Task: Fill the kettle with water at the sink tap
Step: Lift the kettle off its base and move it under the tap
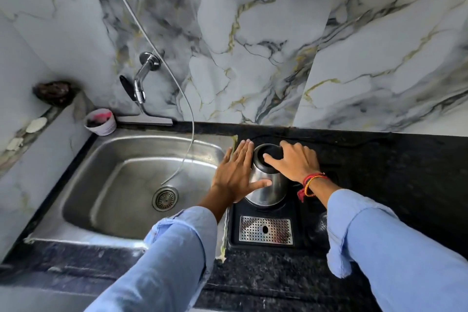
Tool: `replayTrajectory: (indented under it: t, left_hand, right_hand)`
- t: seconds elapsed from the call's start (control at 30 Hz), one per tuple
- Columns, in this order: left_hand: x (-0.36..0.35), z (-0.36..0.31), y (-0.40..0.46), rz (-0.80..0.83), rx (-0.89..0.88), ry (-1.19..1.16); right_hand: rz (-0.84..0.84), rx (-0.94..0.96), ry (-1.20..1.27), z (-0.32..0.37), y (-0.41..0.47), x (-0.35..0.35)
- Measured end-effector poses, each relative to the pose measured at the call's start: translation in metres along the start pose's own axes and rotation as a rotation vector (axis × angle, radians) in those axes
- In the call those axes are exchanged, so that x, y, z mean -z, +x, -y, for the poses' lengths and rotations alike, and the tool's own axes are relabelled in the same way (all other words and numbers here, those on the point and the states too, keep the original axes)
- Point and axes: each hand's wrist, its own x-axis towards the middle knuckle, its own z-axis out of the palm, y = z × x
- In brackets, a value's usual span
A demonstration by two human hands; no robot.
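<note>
A steel kettle (266,192) with a black lid (267,157) stands on a black base tray (235,225) on the dark counter, just right of the steel sink (121,185). My left hand (235,172) lies flat against the kettle's left side, fingers straight, thumb across the body. My right hand (293,159) rests over the lid and the kettle's right side, fingers spread on the lid; whether it grips is unclear. The tap (140,81) juts from the marble wall at the sink's back left. No water runs.
A thin hose (187,149) hangs from above into the sink near the drain (165,198). A white cup (100,122) and a squeegee (145,119) stand at the sink's back edge. A perforated drip grate (266,230) lies on the tray. Black granite counter (392,172) extends right.
</note>
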Motion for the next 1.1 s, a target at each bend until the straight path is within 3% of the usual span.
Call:
replayTrajectory:
  t: [0.37, 0.73, 0.83, 0.93, 1.1]
  left_hand:
    - [0.030, 0.046, -0.012, -0.129, 0.029, -0.033]
    - [0.071, 0.217, -0.034, -0.183, 0.000, -0.039]
    - [0.069, 0.267, -0.042, -0.175, 0.009, -0.051]
    - [0.064, 0.312, -0.049, -0.128, 0.027, -0.057]
    - [0.055, 0.366, -0.050, -0.030, 0.152, -0.168]
  right_hand:
    - [-0.079, 0.011, 0.071, 0.056, 0.024, 0.029]
    - [-0.100, -0.064, 0.282, 0.215, 0.070, 0.016]
    - [-0.032, -0.010, 0.286, 0.251, 0.081, -0.004]
    - [0.040, -0.006, 0.229, 0.277, 0.094, -0.030]
    - [0.062, -0.135, 0.433, 0.327, 0.113, -0.059]
